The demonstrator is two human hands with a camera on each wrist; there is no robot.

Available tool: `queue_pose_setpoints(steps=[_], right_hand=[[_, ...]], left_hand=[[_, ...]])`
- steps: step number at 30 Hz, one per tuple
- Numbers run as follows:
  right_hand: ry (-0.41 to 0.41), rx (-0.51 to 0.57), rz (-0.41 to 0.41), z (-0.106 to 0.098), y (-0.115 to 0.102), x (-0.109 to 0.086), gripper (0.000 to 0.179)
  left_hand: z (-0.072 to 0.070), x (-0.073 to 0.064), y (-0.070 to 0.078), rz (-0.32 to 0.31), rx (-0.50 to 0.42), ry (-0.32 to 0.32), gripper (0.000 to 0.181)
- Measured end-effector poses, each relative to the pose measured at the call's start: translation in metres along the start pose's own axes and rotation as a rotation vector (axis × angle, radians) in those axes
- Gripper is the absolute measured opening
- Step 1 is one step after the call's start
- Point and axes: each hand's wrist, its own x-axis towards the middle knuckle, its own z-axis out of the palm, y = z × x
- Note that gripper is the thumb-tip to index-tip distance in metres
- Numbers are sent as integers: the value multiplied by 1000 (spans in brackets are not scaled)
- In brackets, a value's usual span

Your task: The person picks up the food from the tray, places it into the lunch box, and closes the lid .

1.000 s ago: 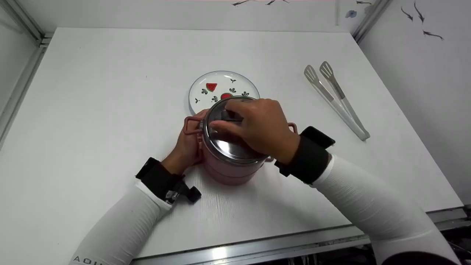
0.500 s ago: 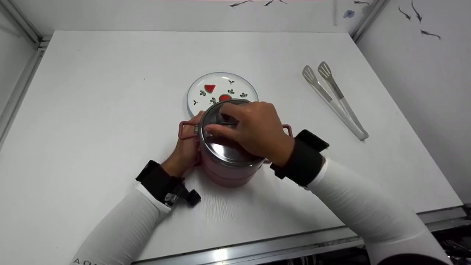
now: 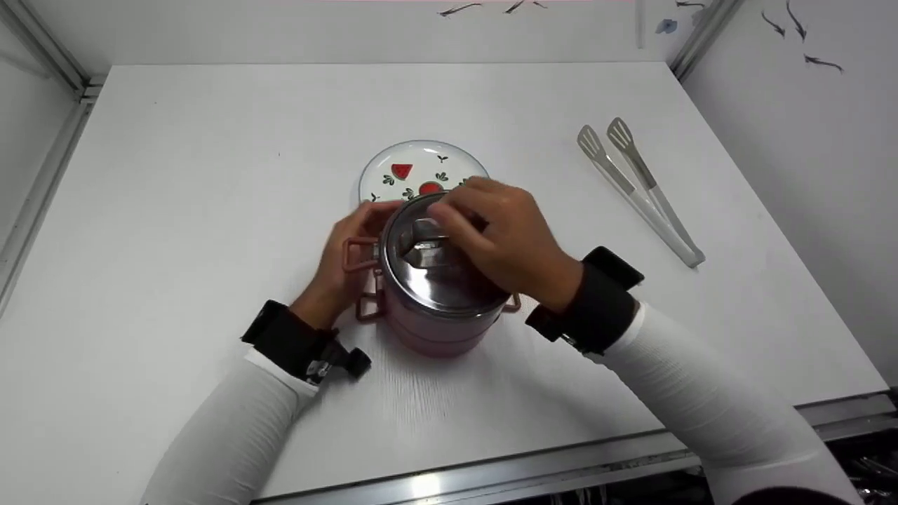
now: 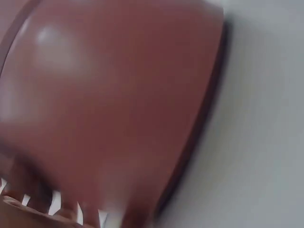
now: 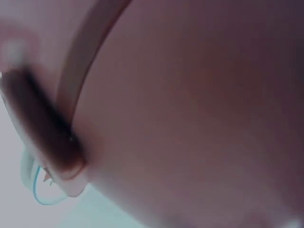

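In the head view a pink pot (image 3: 438,340) with two tiers of loop handles stands mid-table, a shiny lid (image 3: 456,298) on top. My left hand (image 3: 340,259) lies along the pot's left side, behind the upper loop handle (image 3: 359,254); its fingertips are hidden behind the pot. Over the right part of the lid is my right hand (image 3: 515,242), fingers loosely bent, its thumb by the far end of the lid knob (image 3: 424,249). Most of the knob shows. The pot's wall (image 4: 118,95) fills much of the left wrist view; a handle (image 5: 42,126) shows in the right wrist view.
Behind the pot lies a white plate (image 3: 421,156) with watermelon and leaf pictures, partly covered by the pot. Metal tongs (image 3: 656,221) with slotted ends lie at the right of the white table (image 3: 210,175). A metal edge (image 3: 449,477) runs along the front.
My right hand has come off the knob, up and to the right, uncovering it. My left hand has shifted left, and the pot's lower left handle now shows.
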Motion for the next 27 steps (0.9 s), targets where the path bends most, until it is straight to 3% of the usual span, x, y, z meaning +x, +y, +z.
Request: queue_pose_setpoints(steps=[3, 4, 5, 9, 12, 16, 20, 27], right_hand=[[30, 171, 107, -10, 18, -8, 27], [20, 219, 136, -12, 24, -11, 27], [-3, 268, 164, -13, 30, -13, 28], [-136, 489, 265, -8, 45, -20, 33], [-172, 642, 315, 1, 49, -22, 36], [-145, 823, 367, 17, 51, -22, 38], [-82, 947, 392, 30, 49, -22, 39], [48, 1098, 399, 46, 43, -24, 40]], left_hand=[[-13, 2, 25, 100, 101, 38, 47], [-14, 1, 36, 104, 136, 43, 48], [-14, 0, 46, 134, 230, 31, 48], [-2, -3, 69, 143, 598, -109, 46], [5, -3, 66, 75, 676, -202, 44], [2, -4, 49, 38, 543, -205, 43], [-3, -7, 36, 73, 351, -177, 43], [4, -10, 25, 124, 119, -145, 46]])
